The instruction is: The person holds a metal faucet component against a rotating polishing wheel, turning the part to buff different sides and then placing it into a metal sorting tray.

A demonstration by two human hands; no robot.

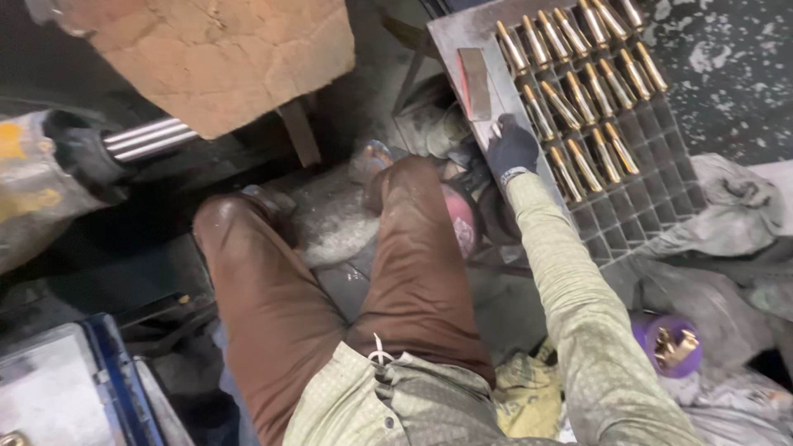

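Observation:
My right hand (512, 147), in a dark glove, rests on the left edge of a grey metal grid tray (652, 194). Several shiny brass cylinders (578, 78) stand slanted in the tray's far cells; the near cells hold nothing. A flat grey metal bar (475, 83) lies on the tray's rim just beyond the hand. Whether the fingers grip anything is hidden by the glove's back. My left hand is out of view. My legs in brown trousers (396, 272) stretch forward below.
A purple tub (669, 343) with brass pieces sits at the lower right among grey cloth sacks (727, 215). A rough wooden board (215, 58) and polished steel rods (149, 139) lie at upper left. A blue-edged metal box (66, 388) stands lower left.

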